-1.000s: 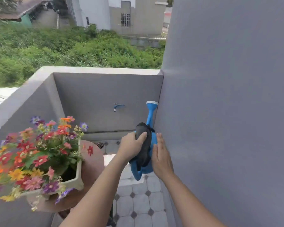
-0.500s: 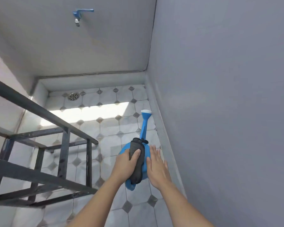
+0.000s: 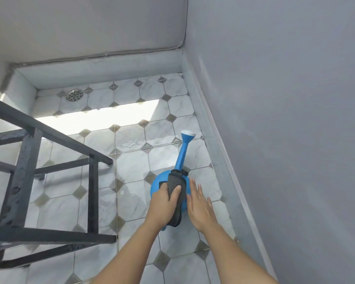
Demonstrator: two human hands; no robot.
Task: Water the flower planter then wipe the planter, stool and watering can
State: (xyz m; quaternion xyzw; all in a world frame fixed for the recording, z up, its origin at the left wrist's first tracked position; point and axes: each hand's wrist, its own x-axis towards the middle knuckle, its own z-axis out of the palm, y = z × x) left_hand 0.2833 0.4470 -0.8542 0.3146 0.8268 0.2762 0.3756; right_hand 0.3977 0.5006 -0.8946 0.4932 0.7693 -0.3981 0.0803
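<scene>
1. The round blue plastic watering can point(image 3: 156, 186) is low over the white octagon-tiled floor point(image 3: 131, 165), near the grey right wall point(image 3: 285, 119); I cannot tell if its base touches the tiles. Its long spout runs far and slightly right, ending in a flared rose with a white face point(image 3: 188, 133).
2. My left hand point(image 3: 166, 201) is closed around a dark grey folded cloth point(image 3: 177, 198), thumb on top, pressing it along the top of the can. The cloth drapes over the near end of the body.
3. My right hand point(image 3: 200, 203) is flat with fingers spread, palm against the right side of the can, gripping nothing.
4. Count: one can, one cloth, one black metal stool frame point(image 3: 29, 181) at left, one round metal floor drain point(image 3: 74, 94) in the far left corner.
5. A dark rectangular patch shows on the can's left side; no writing legible on it or elsewhere.
6. A bright sunlit band crosses the far tiles.
</scene>
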